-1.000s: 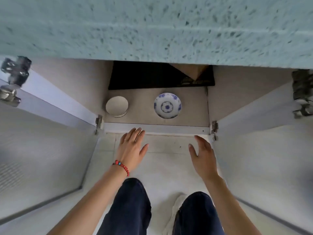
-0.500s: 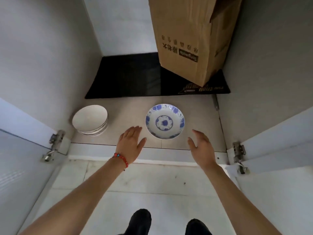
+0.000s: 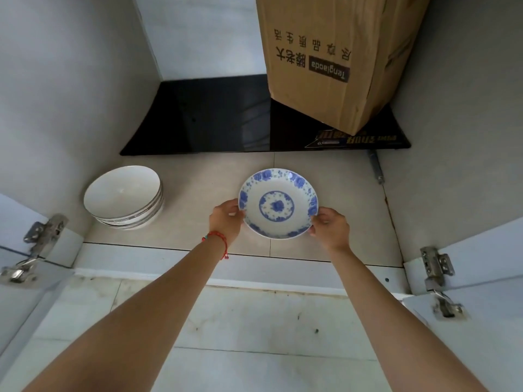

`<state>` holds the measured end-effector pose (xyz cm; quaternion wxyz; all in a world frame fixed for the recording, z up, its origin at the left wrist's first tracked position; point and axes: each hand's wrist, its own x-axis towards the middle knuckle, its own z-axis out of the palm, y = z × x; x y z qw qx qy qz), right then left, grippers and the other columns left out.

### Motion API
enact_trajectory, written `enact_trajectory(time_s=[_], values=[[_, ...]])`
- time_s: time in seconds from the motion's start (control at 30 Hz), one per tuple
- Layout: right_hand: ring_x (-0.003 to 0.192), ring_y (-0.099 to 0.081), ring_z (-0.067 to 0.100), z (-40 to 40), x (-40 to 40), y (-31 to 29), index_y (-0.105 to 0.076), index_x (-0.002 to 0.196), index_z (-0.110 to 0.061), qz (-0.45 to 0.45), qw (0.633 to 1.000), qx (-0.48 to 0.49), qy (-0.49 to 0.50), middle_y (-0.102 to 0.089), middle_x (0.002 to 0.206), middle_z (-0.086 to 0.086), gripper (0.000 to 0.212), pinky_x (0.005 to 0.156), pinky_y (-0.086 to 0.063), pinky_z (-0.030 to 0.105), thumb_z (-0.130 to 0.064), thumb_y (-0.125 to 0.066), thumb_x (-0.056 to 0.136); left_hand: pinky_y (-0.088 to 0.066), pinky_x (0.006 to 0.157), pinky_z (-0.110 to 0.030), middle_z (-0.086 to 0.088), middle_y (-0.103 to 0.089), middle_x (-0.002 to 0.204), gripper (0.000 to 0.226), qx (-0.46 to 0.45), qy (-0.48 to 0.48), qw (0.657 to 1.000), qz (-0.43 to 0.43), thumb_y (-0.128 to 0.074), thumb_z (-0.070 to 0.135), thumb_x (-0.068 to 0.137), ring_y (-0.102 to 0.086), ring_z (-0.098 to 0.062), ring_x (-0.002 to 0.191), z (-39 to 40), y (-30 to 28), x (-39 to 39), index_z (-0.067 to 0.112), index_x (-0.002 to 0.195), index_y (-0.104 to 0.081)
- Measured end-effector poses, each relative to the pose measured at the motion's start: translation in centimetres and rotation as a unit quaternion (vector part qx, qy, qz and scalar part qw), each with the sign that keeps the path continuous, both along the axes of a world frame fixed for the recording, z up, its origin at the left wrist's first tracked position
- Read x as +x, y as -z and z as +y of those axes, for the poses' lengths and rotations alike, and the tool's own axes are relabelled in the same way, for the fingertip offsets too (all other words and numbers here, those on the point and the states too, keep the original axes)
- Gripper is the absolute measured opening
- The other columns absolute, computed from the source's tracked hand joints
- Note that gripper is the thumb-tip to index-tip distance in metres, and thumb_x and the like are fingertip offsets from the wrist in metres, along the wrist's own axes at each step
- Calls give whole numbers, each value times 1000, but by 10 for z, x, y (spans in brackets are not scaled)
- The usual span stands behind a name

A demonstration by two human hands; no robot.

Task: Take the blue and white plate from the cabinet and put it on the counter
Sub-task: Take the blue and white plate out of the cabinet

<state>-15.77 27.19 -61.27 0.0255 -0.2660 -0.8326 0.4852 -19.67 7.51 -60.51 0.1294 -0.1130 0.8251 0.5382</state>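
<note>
The blue and white plate (image 3: pixel 278 203), round with a blue flower ring and a blue centre medallion, sits low inside the open cabinet on its tiled floor (image 3: pixel 203 188). My left hand (image 3: pixel 226 220), with a red bead bracelet at the wrist, grips the plate's left rim. My right hand (image 3: pixel 329 229) grips its right rim. The plate looks tilted slightly toward me; I cannot tell whether it still touches the floor.
A stack of white bowls (image 3: pixel 124 196) stands to the plate's left. Behind lie a black glass panel (image 3: pixel 215 120) and a tall brown cardboard box (image 3: pixel 336 58). Both cabinet doors stand open, with hinges left (image 3: pixel 36 244) and right (image 3: pixel 437 267).
Both hands have reached forward from in front of the cabinet and closed on the plate's two rims. The view has moved lower and closer into the cabinet.
</note>
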Motion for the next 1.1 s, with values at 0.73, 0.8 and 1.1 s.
enact_trajectory(time_s=[0.73,0.8,1.1], values=[[67,-63,29,-36,109,-52,-64,76,-8,7,997,-26,66,-63,72,6,13,58,-54,35,-5,-54,83,-54,84,-51,-12,-67,108,27,115,-80,989,-47,-63,-3,79,-62,-32,96,-24,-62,92,7,104,-66],[69,-63,30,-42,125,-69,-65,79,-6,-1,997,-31,68,-64,74,7,11,61,-54,37,-5,-54,83,-55,82,-47,-9,-67,105,27,111,-82,989,-49,-64,-3,78,-63,-32,96,-30,-77,107,8,103,-67],[67,-64,23,-63,185,-159,-65,80,-19,-20,995,-60,77,-65,73,-3,16,61,-56,36,-9,-54,85,-57,64,-25,-6,-66,98,32,163,-131,974,-82,-62,-7,78,-63,-26,90,-51,-158,169,17,98,-67]])
